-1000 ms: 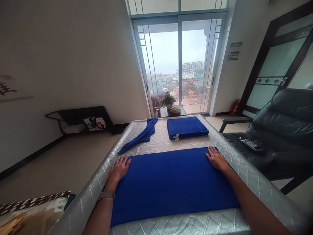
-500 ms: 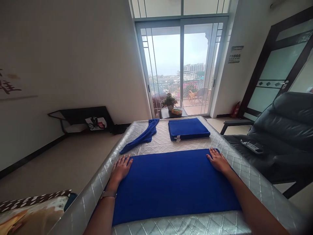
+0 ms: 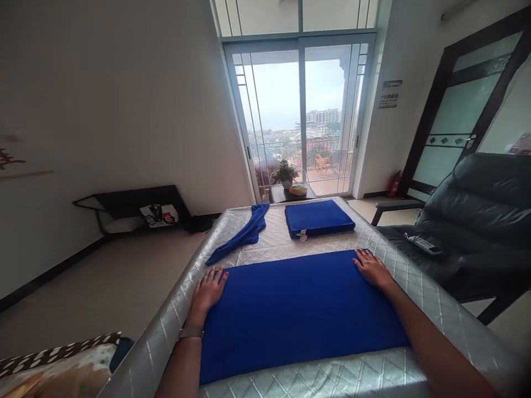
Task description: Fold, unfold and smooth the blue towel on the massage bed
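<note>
A blue towel (image 3: 298,309) lies spread flat across the silver quilted tabletop cover (image 3: 307,381). My left hand (image 3: 209,288) rests palm down on its far left corner, fingers apart, with a band round the wrist. At the far right corner lies my right hand (image 3: 372,268), also flat with fingers spread. Beyond the towel sits a neat stack of folded blue towels (image 3: 319,217) with a white tag on its near side. To the left of that stack, another blue towel (image 3: 243,237) lies crumpled in a long narrow shape.
A dark armchair (image 3: 468,226) stands to the right with a white device (image 3: 425,243) on its seat. At the far end is a small table with a potted plant (image 3: 285,174). A black bench (image 3: 136,207) holding a bag stands by the left wall; patterned fabric (image 3: 62,365) shows lower left.
The view has turned slightly to the right. Both hands stay flat on the towel's far corners, and the stack and crumpled towel lie as before.
</note>
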A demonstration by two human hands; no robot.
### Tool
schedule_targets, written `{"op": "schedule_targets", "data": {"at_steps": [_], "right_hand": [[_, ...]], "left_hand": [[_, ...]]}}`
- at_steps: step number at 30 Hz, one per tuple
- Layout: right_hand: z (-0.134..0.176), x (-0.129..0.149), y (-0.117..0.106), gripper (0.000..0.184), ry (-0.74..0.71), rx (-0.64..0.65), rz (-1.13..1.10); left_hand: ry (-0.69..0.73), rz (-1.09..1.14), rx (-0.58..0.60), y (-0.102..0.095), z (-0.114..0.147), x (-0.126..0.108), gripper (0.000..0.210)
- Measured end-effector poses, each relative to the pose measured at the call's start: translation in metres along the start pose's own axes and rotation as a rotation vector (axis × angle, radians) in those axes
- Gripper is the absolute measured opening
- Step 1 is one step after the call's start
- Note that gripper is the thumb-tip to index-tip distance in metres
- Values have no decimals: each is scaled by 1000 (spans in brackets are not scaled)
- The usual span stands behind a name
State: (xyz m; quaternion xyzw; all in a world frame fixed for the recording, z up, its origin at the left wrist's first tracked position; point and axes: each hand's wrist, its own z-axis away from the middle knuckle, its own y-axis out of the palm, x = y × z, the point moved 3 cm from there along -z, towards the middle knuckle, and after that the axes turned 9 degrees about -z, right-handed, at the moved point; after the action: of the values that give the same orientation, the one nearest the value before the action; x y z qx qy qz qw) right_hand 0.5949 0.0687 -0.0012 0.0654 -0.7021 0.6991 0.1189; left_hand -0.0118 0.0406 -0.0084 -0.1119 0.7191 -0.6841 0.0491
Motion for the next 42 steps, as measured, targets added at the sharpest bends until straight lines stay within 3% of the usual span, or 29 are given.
{"op": "schedule_targets", "data": {"at_steps": [5,8,11,17,19,22,28,38,42], "right_hand": [[1,-5,-6,69,75,-6,18],[5,11,-16,66,166,-58,113],[15,59,-24,62,89,-73,171],[43,195,-7,65,-354,67,-66],[49,222,7,69,-417,124,-137],[50,238,24,73,-434,174,-175],[36,203,29,77,-375,184,-130],[11,46,5,74,-112,58,16],[6,16,2,76,-47,57,40]], "left_hand": [[17,-15,-2,-4,1,0,66],[15,-17,-5,-6,2,-2,66],[11,-12,-13,-4,2,-3,67],[4,10,-55,-2,1,-3,65],[6,14,-55,-3,1,-3,65],[11,14,-43,-4,2,-3,66],[4,1,-44,-1,2,-2,68],[4,3,5,2,-2,0,66],[2,7,10,-1,0,0,65]]}}
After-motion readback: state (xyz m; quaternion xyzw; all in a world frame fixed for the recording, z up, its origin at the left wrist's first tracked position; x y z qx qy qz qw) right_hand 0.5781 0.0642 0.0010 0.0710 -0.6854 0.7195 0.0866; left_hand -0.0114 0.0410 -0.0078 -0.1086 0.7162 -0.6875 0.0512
